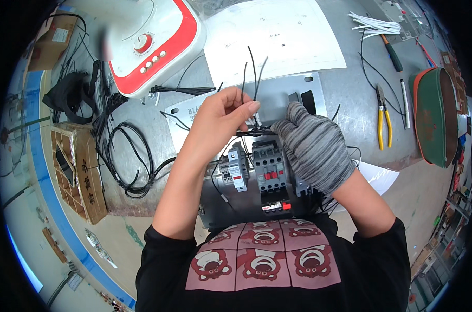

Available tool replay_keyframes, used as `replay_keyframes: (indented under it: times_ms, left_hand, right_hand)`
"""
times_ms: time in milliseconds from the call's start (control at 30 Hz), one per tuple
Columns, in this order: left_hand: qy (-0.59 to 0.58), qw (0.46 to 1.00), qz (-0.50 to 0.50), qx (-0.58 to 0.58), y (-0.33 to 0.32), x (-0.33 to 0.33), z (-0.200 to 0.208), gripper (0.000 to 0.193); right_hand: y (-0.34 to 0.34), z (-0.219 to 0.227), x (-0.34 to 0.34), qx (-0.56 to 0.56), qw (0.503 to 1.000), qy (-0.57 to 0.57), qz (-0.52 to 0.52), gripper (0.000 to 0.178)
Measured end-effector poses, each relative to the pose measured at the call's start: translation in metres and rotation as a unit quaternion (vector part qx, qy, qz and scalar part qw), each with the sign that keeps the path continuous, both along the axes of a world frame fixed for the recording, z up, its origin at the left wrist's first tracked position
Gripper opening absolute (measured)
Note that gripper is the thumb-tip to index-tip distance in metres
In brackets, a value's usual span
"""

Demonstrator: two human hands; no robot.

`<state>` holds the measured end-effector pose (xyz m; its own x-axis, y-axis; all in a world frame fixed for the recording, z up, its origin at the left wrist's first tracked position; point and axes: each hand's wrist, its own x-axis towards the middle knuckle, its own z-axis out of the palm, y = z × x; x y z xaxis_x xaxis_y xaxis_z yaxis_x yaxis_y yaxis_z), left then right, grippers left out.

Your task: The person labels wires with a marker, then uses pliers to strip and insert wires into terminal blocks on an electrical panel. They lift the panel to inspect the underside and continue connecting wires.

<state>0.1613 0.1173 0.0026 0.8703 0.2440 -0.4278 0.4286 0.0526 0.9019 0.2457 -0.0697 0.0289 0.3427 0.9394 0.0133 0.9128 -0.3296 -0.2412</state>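
My bare left hand (228, 112) is closed, thumb and fingers pinched at the base of several upright black wires (254, 70). My right hand (315, 148), in a grey knitted glove, has its fingers curled on the right part of a black wire bundle (255, 133); the fingertips are partly hidden. Just below the bundle, a dark grey contactor (269, 167) with red parts sits on a metal panel (220, 208) close to my body. A light grey modular device (237, 169) is left of it. Another grey component (301, 186) lies partly under my right hand.
A white and red machine (160, 52) stands at the back left, beside a paper sheet (277, 36). Coiled black cable (129, 156) and a wooden compartment box (80, 171) are on the left. Yellow-handled pliers (384, 119), a screwdriver (393, 54) and a green case (433, 117) lie right.
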Motion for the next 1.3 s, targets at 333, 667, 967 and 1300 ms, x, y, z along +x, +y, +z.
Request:
replay_keyframes:
  times_ms: [333,667,967,1300]
  left_hand:
    - [-0.016,0.998,0.024,-0.054,0.010,-0.013,-0.003,0.013]
    - [-0.041,0.994,0.030,-0.101,0.011,-0.016,0.000,0.009]
    - [-0.018,0.995,0.058,-0.080,0.010,-0.014,0.004,0.019]
    - [-0.008,0.998,0.048,-0.040,0.005,-0.015,0.004,0.024]
  right_hand:
    - [0.002,0.001,0.001,0.003,0.999,0.035,-0.008,0.017]
    - [0.001,-0.003,0.001,0.014,1.000,-0.005,0.000,0.018]
    - [0.002,0.001,0.000,-0.010,1.000,0.014,-0.010,0.018]
    - [0.000,0.000,0.001,0.021,1.000,0.001,-0.006,0.018]
